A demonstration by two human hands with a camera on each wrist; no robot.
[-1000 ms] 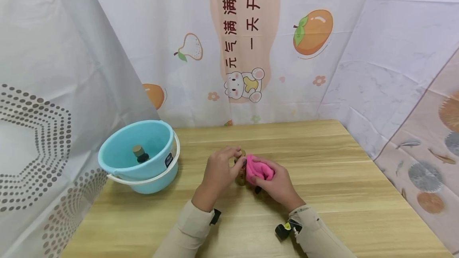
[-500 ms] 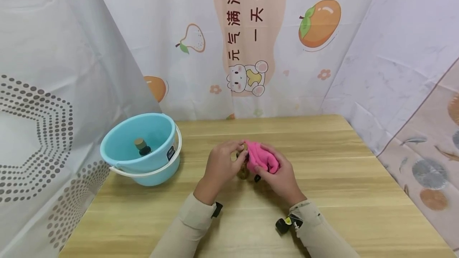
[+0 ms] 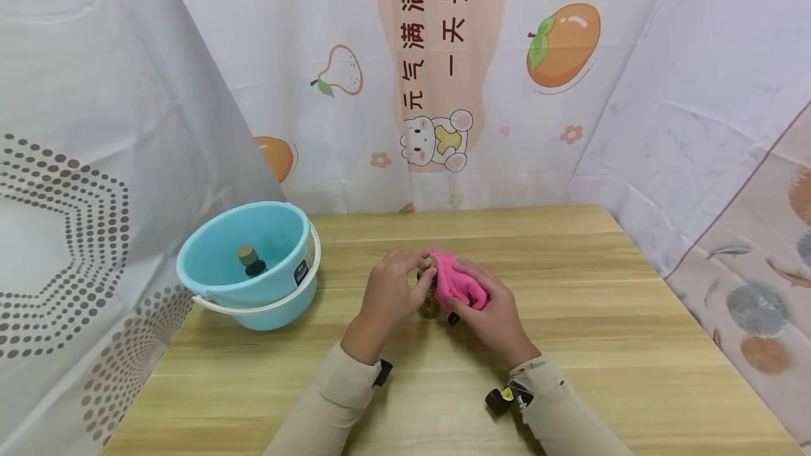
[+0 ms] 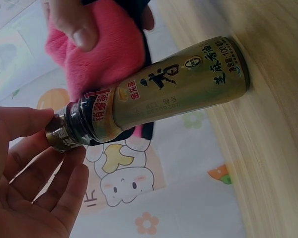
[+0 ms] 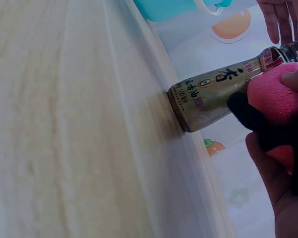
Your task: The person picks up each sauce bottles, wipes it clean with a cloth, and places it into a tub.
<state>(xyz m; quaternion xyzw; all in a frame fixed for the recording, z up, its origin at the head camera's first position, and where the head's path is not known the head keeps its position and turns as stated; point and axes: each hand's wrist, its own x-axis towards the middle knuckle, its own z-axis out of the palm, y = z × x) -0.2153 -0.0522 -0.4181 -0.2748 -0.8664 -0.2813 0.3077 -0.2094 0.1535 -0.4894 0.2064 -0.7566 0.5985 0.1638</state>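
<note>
A small gold-labelled sesame oil bottle [image 4: 184, 79] stands upright on the table between the two hands. My left hand [image 3: 394, 283] pinches its cap [image 4: 62, 133] from the left, thumb and fingers at the top. From the right, my right hand [image 3: 494, 312] grips a bunched pink cloth [image 3: 453, 280] and holds it against the bottle's neck and upper side. In the left wrist view the red neck label and lower label show, while the cloth lies behind the bottle. A black piece [image 5: 253, 116] crosses in front of the cloth in the right wrist view.
At the left of the wood-grain table [image 3: 570, 385] is a light blue bucket [image 3: 294, 252] with a white handle. A dark bottle with a tan cap [image 3: 248, 257] leans inside it. Printed curtains [image 3: 336, 132] hang behind and along the sides.
The pink cloth has shifted up along the bottle since a second ago and its folds have changed. My left hand stays at the cap. The head view has tilted slightly.
</note>
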